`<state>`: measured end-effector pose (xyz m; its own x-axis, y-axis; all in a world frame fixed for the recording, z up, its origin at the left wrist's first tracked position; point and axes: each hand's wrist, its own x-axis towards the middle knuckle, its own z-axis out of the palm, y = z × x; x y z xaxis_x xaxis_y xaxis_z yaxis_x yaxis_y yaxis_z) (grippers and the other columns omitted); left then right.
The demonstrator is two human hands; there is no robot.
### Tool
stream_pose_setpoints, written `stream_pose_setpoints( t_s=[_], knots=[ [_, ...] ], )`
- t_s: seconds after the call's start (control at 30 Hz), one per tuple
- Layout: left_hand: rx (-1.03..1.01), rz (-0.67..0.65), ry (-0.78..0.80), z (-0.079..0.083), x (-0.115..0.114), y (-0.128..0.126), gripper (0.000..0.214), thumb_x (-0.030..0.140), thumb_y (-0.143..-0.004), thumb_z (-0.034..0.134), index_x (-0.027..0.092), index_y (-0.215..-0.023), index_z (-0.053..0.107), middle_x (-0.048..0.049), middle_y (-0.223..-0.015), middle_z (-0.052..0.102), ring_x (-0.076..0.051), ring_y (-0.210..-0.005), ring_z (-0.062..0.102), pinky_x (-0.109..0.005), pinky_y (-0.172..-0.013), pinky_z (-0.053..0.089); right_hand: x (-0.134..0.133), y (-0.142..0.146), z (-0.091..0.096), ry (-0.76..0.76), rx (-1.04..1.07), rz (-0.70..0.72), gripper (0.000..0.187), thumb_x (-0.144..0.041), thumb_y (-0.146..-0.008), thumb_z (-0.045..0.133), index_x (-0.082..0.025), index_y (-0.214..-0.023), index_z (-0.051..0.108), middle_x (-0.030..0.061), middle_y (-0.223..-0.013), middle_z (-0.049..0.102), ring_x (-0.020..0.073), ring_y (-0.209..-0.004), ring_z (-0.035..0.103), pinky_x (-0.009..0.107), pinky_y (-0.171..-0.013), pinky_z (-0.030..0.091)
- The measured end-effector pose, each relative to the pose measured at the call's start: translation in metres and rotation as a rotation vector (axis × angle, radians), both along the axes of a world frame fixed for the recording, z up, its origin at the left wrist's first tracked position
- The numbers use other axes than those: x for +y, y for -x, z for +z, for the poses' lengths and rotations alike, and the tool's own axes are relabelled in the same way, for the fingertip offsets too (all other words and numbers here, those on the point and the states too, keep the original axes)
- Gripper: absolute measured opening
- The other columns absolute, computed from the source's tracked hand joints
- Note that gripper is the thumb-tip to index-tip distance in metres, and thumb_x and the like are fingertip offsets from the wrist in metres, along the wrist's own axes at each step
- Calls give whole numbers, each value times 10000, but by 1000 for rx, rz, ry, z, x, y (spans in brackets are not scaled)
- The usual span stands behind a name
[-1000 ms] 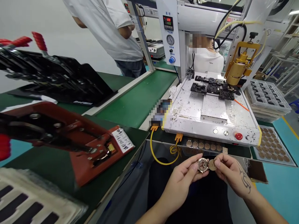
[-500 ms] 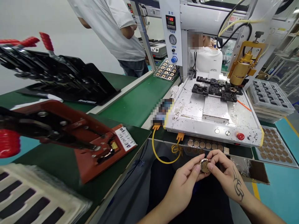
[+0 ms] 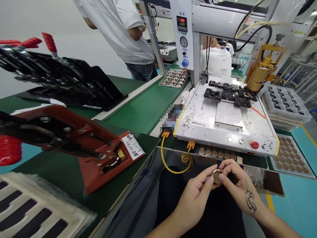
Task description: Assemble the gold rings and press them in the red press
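Above my lap I hold a round, gold-rimmed watch case, its flat brownish face with small print turned up toward me. My left hand pinches its left edge between thumb and fingers. On the other side, my right hand grips the right edge, with the thumb lying on the face. The fingers hide parts of the rim and the underside. Just beyond my hands, a sheet of round brown stickers sticks out from beneath the white press machine.
Black fixtures sit on the machine bed under a gold press head. A red lever press stands left. The green conveyor carries a tray of gold parts. Stacked trays stand right; a yellow cable hangs ahead.
The tray of gold parts has shifted slightly left and nearer along the conveyor. The seated person behind the machine has moved a little. My hands keep their hold on the watch case, barely shifting.
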<state>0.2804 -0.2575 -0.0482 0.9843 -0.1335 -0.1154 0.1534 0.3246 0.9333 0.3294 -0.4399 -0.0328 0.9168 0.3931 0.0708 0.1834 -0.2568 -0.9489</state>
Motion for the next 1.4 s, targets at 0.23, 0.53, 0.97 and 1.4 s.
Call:
stream_pose_setpoints(
  t_s=[0.23,0.53,0.97,1.4],
  knots=[
    [-42,41,-141,-7,-1,3,392,373,-1023,676,194,-1369,714,-124,-1293,801,-283,-1181,773,-395,-1078,617,4,5,-13,78,-287,-84,197,-228,-1002,662,-243,-849,538,41,-1023,610,210,-948,627,332,-838,515],
    [-180,-54,-329,11,25,-5,497,311,-1084,548,283,-1573,458,-114,-1448,703,-247,-1286,702,-412,-1157,532,11,-5,-16,80,-426,91,162,-222,-1058,594,-271,-1178,692,73,-1084,686,229,-998,654,360,-901,547],
    [-13,145,-199,28,37,4,278,444,-924,782,175,-990,757,-40,-848,744,-182,-782,687,-287,-752,571,50,-2,-13,-374,342,26,427,-588,-891,813,-205,-923,625,-42,-706,589,90,-518,526,193,-438,428],
    [-52,206,-310,36,54,10,233,396,-943,726,166,-925,756,-34,-766,718,-170,-688,664,-276,-673,553,41,-28,10,16,-325,457,480,-245,-984,727,-310,-1447,617,46,-1066,722,179,-844,705,318,-773,628]
  ],
)
